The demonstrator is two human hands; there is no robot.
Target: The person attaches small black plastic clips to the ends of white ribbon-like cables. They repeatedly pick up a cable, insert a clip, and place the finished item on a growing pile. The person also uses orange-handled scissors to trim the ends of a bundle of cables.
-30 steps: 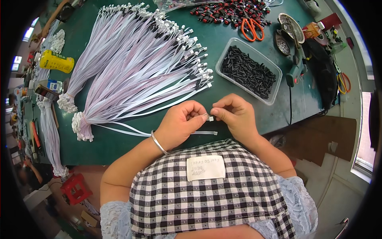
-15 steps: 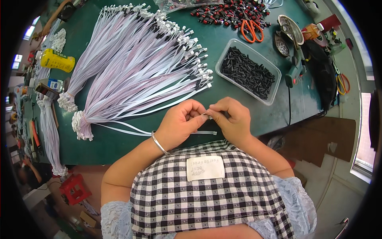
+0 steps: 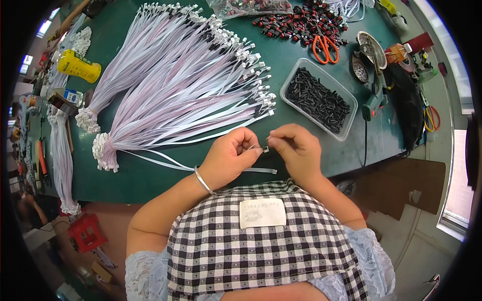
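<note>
Pinching small plug (image 3: 265,149) in my left hand (image 3: 230,155), just beyond checkered apron (image 3: 211,251): fingers clamped on it. My right hand (image 3: 300,151) close beside, thumb and forefinger nearly together; from my remote seat, cannot tell whether they grip anything. Farther off on green counter (image 3: 125,185): fan of pale cables (image 3: 196,90) to left, clear tub (image 3: 312,119) of black tubes (image 3: 319,98) to right. Beyond: orange-handled scissors (image 3: 325,50), red-and-black parts (image 3: 296,24).
</note>
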